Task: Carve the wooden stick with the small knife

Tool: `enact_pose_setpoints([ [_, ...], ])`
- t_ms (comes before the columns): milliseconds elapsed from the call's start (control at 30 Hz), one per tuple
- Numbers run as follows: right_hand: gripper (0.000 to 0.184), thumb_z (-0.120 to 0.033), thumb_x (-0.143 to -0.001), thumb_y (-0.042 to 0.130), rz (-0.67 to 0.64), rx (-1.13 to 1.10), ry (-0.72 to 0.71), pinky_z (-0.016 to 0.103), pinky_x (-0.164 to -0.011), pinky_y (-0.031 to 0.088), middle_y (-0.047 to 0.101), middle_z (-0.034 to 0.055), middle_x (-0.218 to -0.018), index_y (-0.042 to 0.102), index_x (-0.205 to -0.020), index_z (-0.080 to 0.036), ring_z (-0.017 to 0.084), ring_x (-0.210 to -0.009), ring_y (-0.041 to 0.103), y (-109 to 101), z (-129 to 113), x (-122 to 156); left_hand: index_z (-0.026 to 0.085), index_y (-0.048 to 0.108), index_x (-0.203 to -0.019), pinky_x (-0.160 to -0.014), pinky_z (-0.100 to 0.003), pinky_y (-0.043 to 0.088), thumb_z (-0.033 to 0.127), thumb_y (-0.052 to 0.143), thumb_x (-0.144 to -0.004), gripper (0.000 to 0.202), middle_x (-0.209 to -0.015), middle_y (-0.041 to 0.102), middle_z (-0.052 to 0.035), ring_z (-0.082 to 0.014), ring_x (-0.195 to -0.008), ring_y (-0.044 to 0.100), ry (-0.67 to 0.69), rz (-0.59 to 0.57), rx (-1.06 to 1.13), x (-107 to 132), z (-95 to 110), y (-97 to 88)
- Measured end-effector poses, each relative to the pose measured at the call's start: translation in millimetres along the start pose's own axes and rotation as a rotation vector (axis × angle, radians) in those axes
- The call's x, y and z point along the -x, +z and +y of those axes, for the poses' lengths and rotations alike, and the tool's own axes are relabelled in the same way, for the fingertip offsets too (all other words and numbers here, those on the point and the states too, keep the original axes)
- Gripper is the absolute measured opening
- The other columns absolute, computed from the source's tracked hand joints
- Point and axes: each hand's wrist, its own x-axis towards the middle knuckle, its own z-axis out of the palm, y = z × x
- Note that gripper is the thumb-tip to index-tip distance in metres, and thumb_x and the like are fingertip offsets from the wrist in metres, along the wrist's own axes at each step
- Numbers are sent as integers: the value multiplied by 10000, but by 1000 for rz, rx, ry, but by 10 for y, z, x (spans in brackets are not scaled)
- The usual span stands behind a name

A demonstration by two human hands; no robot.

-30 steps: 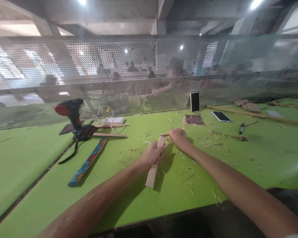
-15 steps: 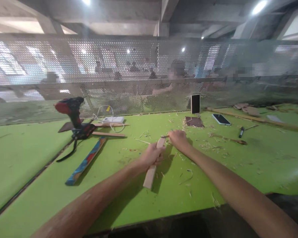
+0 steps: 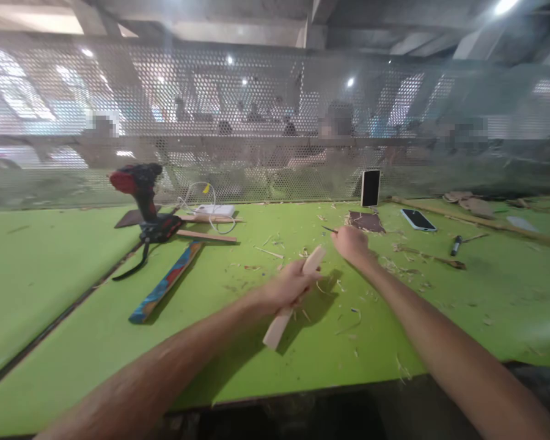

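My left hand (image 3: 289, 285) is closed around the middle of a pale flat strip of wood (image 3: 277, 330), tilted with its rounded far end (image 3: 315, 259) pointing away from me. Beyond it to the right, my right hand (image 3: 351, 245) is wrapped round a knife, whose thin dark blade (image 3: 329, 229) sticks out to the left. Its handle is hidden in the fist. Blade and wood are apart. Curled wood shavings (image 3: 357, 315) lie on the green table (image 3: 238, 373) around both hands.
A red-and-black cordless drill (image 3: 142, 201) stands at left, beside a colourful painted strip (image 3: 167, 282). A white device with a cable (image 3: 214, 211) lies behind thin wood strips (image 3: 206, 236). Two phones (image 3: 370, 188), a marker (image 3: 456, 245) and a wooden spoon (image 3: 449, 262) are at right. A perforated screen (image 3: 256, 171) runs behind.
The knife has come away from the tip of the wood strip, with my right hand moving right and slightly away. My left hand has tilted the strip further to the right.
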Motion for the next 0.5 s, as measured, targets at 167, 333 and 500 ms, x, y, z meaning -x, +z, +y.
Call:
enact_pose_setpoints([
  [167,385,-248,-1023,448,27,-22,-68,305,-655,468,767,161,-893,812,-1065,-131,248,-774,698,-61,-171,82,148,545,-1048,-413,-200,411,278,445,-1039,165,-701,536,34,-78,-473,450,-49,106,131,-91,14,-156],
  [333,377,-228,-1003,450,61,-69,-118,301,-599,439,735,136,-786,805,-918,-133,220,-675,652,-113,-186,167,159,501,-1043,-551,-345,614,209,413,-1023,103,-643,546,26,-147,-528,587,-7,36,218,-97,13,-161],
  [500,408,-189,-1001,398,-64,-139,-204,321,-564,461,712,111,-704,795,-919,-145,208,-577,627,-113,-347,322,147,533,-1153,-442,-263,529,274,471,-1038,183,-644,531,38,-122,-476,519,75,107,32,-87,-43,-117],
])
